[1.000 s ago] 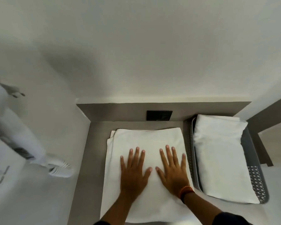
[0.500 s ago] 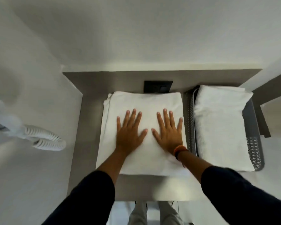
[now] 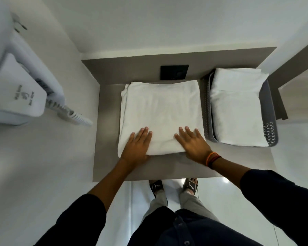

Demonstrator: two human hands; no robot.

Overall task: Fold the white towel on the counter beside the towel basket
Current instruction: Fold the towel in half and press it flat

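The white towel (image 3: 160, 112) lies folded into a rough square on the grey counter (image 3: 107, 139). My left hand (image 3: 138, 146) rests flat on its near left edge, fingers together and pointing away from me. At the near right corner of the towel my right hand (image 3: 194, 144) also lies flat, fingers slightly spread, with orange bands on the wrist. Neither hand grips the cloth. To the right, touching the counter's far right side, stands the grey towel basket (image 3: 269, 132) with another folded white towel (image 3: 236, 110) in it.
A black socket plate (image 3: 174, 72) sits on the back wall above the towel. A white wall-mounted hair dryer (image 3: 16, 89) with a coiled cord (image 3: 73, 116) hangs at the left. My sandalled feet (image 3: 173, 187) stand on the white floor below the counter's front edge.
Both hands have slid from the middle of the towel back toward me to its near edge and moved apart. The camera has tilted further down, showing my legs and feet.
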